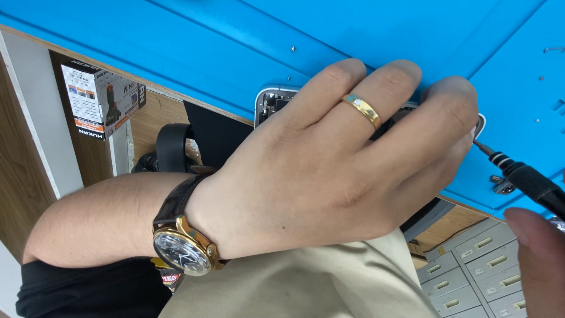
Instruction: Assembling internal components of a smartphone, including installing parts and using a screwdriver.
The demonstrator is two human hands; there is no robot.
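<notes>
My left hand, with a gold ring and a gold wristwatch on a dark strap, lies flat over an opened phone on the blue work mat, hiding most of it. The phone's metal frame and inner parts show only at its upper left corner. My right hand comes in at the lower right and holds a black precision screwdriver. The screwdriver's tip meets the phone's edge beside my left fingertips.
A printed cardboard box stands at the left beside a wooden panel. A black strap and dark object lie under the mat's edge. A grey cabinet of small drawers sits at the lower right. Small screws and a metal part rest on the mat.
</notes>
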